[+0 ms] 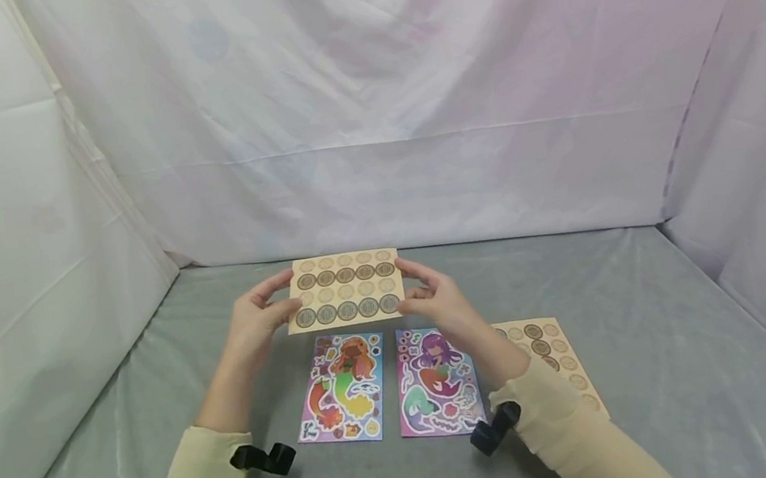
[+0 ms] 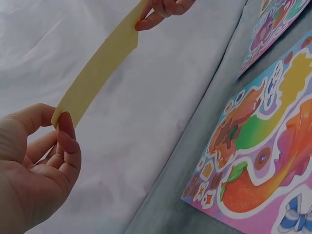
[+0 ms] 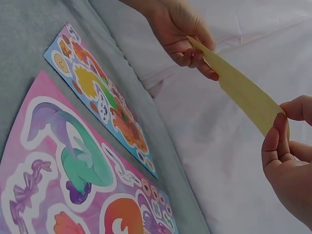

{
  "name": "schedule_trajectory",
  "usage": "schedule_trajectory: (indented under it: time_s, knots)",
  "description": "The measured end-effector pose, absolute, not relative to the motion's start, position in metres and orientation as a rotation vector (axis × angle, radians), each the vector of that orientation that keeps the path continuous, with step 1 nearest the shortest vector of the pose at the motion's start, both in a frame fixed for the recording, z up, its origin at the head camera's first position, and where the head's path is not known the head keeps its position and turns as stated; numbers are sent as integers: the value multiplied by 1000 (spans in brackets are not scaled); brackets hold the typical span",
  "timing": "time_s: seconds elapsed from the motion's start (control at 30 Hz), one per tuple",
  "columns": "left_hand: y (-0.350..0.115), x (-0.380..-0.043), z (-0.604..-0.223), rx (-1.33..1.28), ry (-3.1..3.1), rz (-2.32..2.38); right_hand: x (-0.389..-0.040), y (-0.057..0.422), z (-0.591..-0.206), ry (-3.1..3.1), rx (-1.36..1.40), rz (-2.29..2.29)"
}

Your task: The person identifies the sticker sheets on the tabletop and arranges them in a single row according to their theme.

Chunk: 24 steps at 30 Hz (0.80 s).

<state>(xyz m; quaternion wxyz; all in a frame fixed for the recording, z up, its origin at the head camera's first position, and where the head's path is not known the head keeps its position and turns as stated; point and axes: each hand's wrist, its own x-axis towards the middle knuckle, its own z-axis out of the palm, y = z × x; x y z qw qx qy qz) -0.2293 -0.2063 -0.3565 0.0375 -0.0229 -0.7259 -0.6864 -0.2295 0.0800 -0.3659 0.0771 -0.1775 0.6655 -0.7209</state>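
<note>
Held up above the table is a cream sticker sheet with rows of round coin-like stickers, some pale and some dark. My left hand pinches its left edge between thumb and fingers. At the opposite edge my right hand pinches it the same way. Both wrist views show the sheet's plain back, slightly bowed. Below it on the table lie two colourful mermaid sticker sheets: one with an orange-haired mermaid on the left, one with a purple-haired mermaid on the right, the latter partly behind my right wrist.
A second cream sticker sheet lies to the right, partly covered by my right forearm. Grey cloth covers the table. White fabric walls stand at the back and both sides.
</note>
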Motion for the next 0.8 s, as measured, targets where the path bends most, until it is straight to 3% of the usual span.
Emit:
schedule_trajectory:
  time_s: [0.8]
  knots:
    - [-158,-216,-358,-129,-2160,-2236,-206,130,-360,2050,-502,-2135]
